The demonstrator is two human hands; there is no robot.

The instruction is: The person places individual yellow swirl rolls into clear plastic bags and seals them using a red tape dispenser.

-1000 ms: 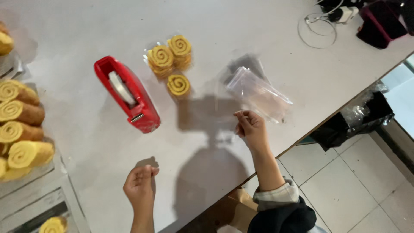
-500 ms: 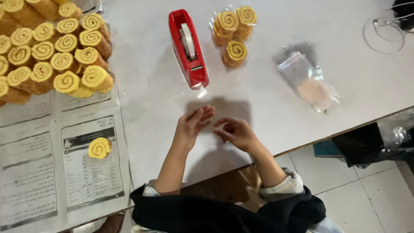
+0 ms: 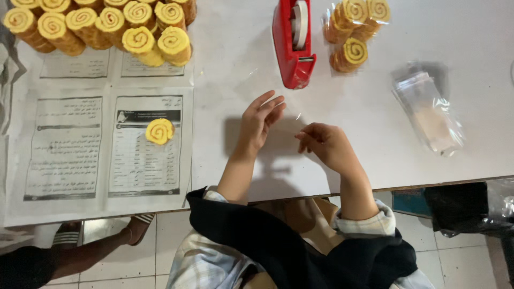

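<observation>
My left hand (image 3: 259, 120) hovers over the white table (image 3: 235, 160) with its fingers straight and slightly apart, holding nothing I can make out. To its right, my right hand (image 3: 324, 142) has thumb and fingertips pinched together. A faint thin clear film (image 3: 296, 114) glints between the two hands at the right hand's fingertips; its shape is hard to tell. A red tape dispenser (image 3: 292, 45) stands just beyond both hands. To the right of the dispenser lies a clear bag of yellow swirl rolls (image 3: 353, 32).
A pile of yellow swirl rolls (image 3: 107, 24) sits at the far left on newspaper sheets (image 3: 69, 144), with one loose roll (image 3: 159, 131) nearer me. A stack of clear bags (image 3: 428, 112) lies at the right. Another person's sandalled foot (image 3: 101, 243) is on the tiled floor below.
Both hands came together in front of the dispenser from wide apart. Since half a second ago the left hand's fingers have straightened and drawn away from the pinched right hand.
</observation>
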